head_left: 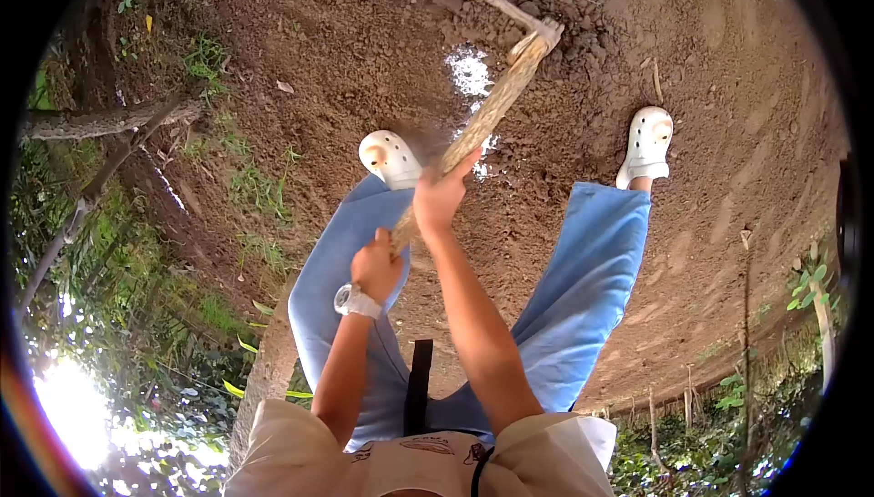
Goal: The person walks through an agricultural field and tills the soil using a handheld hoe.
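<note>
A hoe [501, 101] with a rough wooden handle slants from between my legs up to the soil ahead. Its thin blade [503, 5], seen nearly edge-on, is at or just above the loose dirt; contact cannot be made out. My left hand [376, 265], with a white watch [355, 301] on its wrist, is wrapped round the lower end of the handle. Farther up, near the middle of the handle, my right hand [441, 195] grips it too. Crumbled brown soil [592, 51] lies around the hoe's head.
My white clogs [650, 137] stand wide apart on the soil, one on each side of the handle. Grass tufts [259, 183], a branch [109, 121] and leafy plants line the left. Thin stakes and greenery [710, 424] show at the lower right.
</note>
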Tool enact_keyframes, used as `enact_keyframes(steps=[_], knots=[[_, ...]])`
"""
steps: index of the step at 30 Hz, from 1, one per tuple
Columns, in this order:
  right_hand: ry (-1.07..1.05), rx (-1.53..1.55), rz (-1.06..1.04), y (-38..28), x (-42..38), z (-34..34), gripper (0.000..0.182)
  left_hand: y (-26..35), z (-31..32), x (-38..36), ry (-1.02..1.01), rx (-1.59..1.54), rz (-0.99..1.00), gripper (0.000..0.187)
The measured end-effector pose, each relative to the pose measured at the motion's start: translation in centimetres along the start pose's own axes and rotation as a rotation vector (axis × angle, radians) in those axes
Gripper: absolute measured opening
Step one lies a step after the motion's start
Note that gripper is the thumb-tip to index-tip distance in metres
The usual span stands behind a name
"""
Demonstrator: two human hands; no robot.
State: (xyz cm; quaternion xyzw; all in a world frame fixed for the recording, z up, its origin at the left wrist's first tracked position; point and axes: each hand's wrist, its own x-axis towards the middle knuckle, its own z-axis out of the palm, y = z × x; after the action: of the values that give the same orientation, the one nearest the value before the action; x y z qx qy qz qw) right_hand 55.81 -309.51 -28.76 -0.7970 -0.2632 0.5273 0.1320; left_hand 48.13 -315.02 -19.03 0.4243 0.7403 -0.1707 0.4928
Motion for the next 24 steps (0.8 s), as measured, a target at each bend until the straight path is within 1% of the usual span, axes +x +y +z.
enact_keyframes(steps=[1, 2, 3, 4, 6, 8, 9, 10, 11, 12, 14, 15, 16, 17, 18, 20, 21, 22, 23, 24], knots=[[-0.007, -0.009, -0.005, 0.4, -1.2, 1.1, 0.082, -1.5, -0.7, -0.7, 0.012, 0.076, -0.033, 0.027], [-0.041, 0.098, 0.081, 1.0, -2.3, 2.1, 0.082, -2.6, -1.2, -1.5, 0.021, 0.157, -0.062, 0.027], [-0.072, 0.209, 0.164, 1.4, -3.1, 2.7, 0.082, -3.1, -1.3, -2.1, 0.022, 0.153, -0.060, 0.027], [-0.074, 0.205, 0.161, 1.0, -3.9, 2.4, 0.082, -3.3, -1.0, -2.9, 0.015, 0.125, -0.072, 0.027], [-0.099, 0.297, 0.282, -0.8, -5.3, -0.2, 0.081, -2.9, -0.6, -5.0, 0.002, 0.087, -0.086, 0.026], [-0.111, 0.264, 0.260, -1.1, -6.9, -2.2, 0.081, -1.7, 0.0, -7.5, -0.017, -0.023, -0.098, 0.028], [-0.077, 0.164, 0.132, -0.1, -7.7, -3.2, 0.080, -1.0, 0.6, -9.0, -0.020, -0.043, -0.103, 0.028], [-0.047, 0.062, 0.001, 0.5, -8.3, -4.4, 0.079, -0.3, 1.3, -10.5, 0.044, -0.098, -0.100, 0.029], [-0.058, 0.057, -0.044, 0.0, -8.7, -5.7, 0.080, 0.7, 1.9, -11.7, 0.111, -0.153, -0.097, 0.031], [-0.068, 0.052, -0.089, -0.4, -9.1, -7.0, 0.080, 1.8, 2.4, -12.9, 0.110, -0.172, -0.102, 0.031], [-0.194, 0.064, -0.062, -4.0, -9.6, -9.7, 0.080, 4.4, 3.3, -14.4, 0.294, -0.277, -0.156, 0.032], [-0.308, -0.019, -0.070, -5.0, -9.1, -10.9, 0.080, 6.1, 3.7, -14.6, 0.297, -0.364, -0.245, 0.030], [-0.364, -0.117, -0.189, -4.7, -7.7, -10.9, 0.081, 7.8, 4.6, -14.3, 0.304, -0.387, -0.253, 0.030], [-0.409, -0.208, -0.313, -4.4, -6.4, -10.9, 0.081, 9.6, 6.1, -13.2, 0.324, -0.530, -0.342, 0.031], [-0.501, -0.323, -0.371, -3.5, -3.9, -10.5, 0.082, 11.5, 7.8, -11.6, 0.345, -0.675, -0.430, 0.033], [-0.669, -0.850, -0.393, -6.7, 1.2, -10.0, 0.081, 16.3, 11.7, -5.6, 0.492, -0.948, -0.384, 0.038], [-0.657, -1.029, -0.583, -6.8, 3.9, -9.4, 0.078, 19.3, 11.2, -2.6, 0.498, -1.138, -0.342, 0.031], [-0.630, -1.200, -0.783, -6.7, 6.5, -8.8, 0.075, 19.9, 16.2, 1.0, 0.338, -1.724, -0.294, 0.024], [-0.699, -1.239, -0.726, -6.7, 9.1, -8.4, 0.073, 20.4, 21.2, 4.5, 0.168, -2.276, -0.380, 0.018], [-0.766, -1.276, -0.665, -6.3, 11.2, -8.0, 0.072, 21.8, 21.6, 6.2, 0.195, -2.301, -0.354, 0.018]])
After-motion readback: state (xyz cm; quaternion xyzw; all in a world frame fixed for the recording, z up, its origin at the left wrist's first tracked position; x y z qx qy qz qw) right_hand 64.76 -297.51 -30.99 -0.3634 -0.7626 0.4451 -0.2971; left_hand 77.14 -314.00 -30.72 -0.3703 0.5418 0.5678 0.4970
